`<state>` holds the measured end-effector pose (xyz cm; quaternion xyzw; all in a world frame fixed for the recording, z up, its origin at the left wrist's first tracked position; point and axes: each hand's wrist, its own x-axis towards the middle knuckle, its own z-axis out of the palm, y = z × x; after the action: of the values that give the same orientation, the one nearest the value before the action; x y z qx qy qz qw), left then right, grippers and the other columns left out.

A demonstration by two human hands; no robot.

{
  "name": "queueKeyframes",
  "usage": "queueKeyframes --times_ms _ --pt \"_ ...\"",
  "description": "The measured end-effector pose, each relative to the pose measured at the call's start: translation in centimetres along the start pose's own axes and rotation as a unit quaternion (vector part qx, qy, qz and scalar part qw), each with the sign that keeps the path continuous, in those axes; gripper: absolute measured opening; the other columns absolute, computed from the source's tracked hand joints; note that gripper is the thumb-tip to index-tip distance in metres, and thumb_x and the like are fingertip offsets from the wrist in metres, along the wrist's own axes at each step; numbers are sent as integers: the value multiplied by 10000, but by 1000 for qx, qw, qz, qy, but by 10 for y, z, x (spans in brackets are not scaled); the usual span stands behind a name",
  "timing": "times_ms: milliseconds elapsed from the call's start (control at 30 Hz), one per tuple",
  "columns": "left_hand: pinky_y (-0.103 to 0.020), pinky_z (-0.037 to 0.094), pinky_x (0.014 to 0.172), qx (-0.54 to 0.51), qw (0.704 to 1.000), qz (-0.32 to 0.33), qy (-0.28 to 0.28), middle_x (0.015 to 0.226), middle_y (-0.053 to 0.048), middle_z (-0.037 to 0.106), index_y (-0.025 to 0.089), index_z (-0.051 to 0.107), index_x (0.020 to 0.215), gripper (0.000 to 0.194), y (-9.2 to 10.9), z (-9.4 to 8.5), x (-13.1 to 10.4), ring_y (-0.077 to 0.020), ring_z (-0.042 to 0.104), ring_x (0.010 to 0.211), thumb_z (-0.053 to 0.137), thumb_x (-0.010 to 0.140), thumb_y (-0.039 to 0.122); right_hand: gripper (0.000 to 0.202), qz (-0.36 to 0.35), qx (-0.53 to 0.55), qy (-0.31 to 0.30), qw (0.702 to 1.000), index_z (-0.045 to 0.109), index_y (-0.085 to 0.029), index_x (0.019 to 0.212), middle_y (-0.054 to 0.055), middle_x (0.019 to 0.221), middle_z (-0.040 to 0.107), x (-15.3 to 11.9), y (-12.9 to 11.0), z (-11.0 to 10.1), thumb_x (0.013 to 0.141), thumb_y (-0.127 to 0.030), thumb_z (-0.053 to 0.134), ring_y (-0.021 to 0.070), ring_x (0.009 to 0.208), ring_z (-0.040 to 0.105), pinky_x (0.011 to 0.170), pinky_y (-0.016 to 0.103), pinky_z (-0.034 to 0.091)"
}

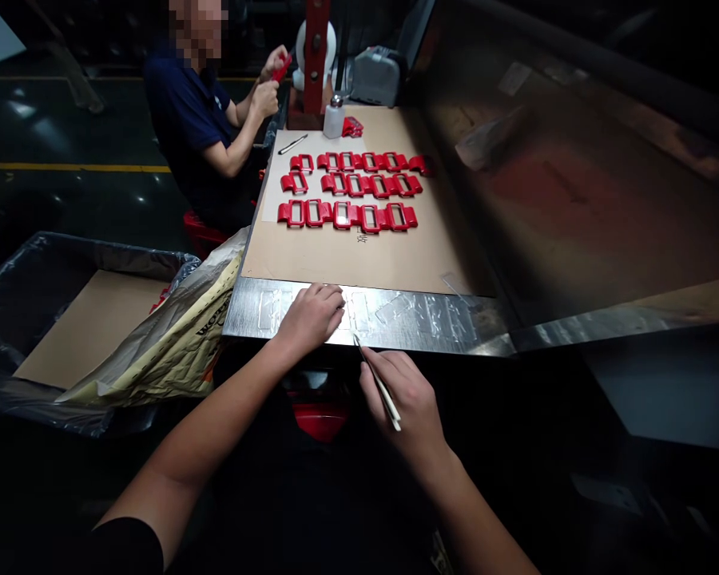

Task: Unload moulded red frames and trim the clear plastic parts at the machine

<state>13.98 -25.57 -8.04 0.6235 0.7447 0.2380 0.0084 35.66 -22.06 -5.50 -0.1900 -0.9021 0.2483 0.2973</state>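
Observation:
My right hand [404,395] grips a pair of pale tweezers [387,399], their tips at the front edge of the metal strip [245,315]. On that strip rests my left hand [311,318], fingers bent and close together; anything beneath them is hidden. Clear rectangular pieces, such as one clear piece [359,311] just right of my left hand, lie along the metal. Beyond, three rows of red frames [343,215] with rectangular openings sit on brown cardboard [311,259] and a pale sheet.
A bottle [334,118], a small red stack [352,126] and a pen-like tool [292,144] stand or lie at the back. A person [185,120] sits at the left, holding a red piece. A plastic-lined bin [29,263] is lower left; a dark panel [575,184] rises at right.

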Motion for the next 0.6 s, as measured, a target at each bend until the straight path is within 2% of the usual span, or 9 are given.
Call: queueKeyframes --times_ms 133,233,367,500,600 --pt "-429 485 1056 -22 1000 -6 0 1389 -59 619 189 648 1235 232 -3 -5 -1 -257 554 1244 562 1026 244 290 38 44 8 998 674 -215 1233 62 918 715 -9 -9 -12 964 -137 598 215 823 662 758 391 569" --pt "-392 465 1112 -60 998 -13 7 1453 -78 571 172 605 1333 306 -12 -15 -9 -237 533 1306 513 1047 234 266 54 56 51 996 696 -234 1204 70 973 738 1 -10 -11 956 -163 632 219 846 701 772 387 579" --pt "-423 474 1070 -41 999 -13 0 1327 -61 639 189 675 1186 202 -25 -23 -23 -252 565 1235 566 1024 241 237 34 64 102 992 695 -219 1196 82 1014 748 33 -2 16 970 -191 629 214 883 718 806 370 579" --pt "-429 466 1051 -14 1000 0 -1 1320 -63 639 199 656 1188 197 -28 -21 -29 -253 557 1240 598 1010 260 268 13 42 65 997 669 -193 1246 119 1059 742 61 14 55 1011 -253 557 239 929 703 838 404 575" --pt "-425 459 1057 2 1000 4 3 1362 -63 618 199 650 1164 175 -27 -19 -29 -248 543 1261 589 1009 255 291 12 16 49 999 668 -180 1254 128 1050 736 71 23 71 1022 -278 521 248 930 689 842 414 571"
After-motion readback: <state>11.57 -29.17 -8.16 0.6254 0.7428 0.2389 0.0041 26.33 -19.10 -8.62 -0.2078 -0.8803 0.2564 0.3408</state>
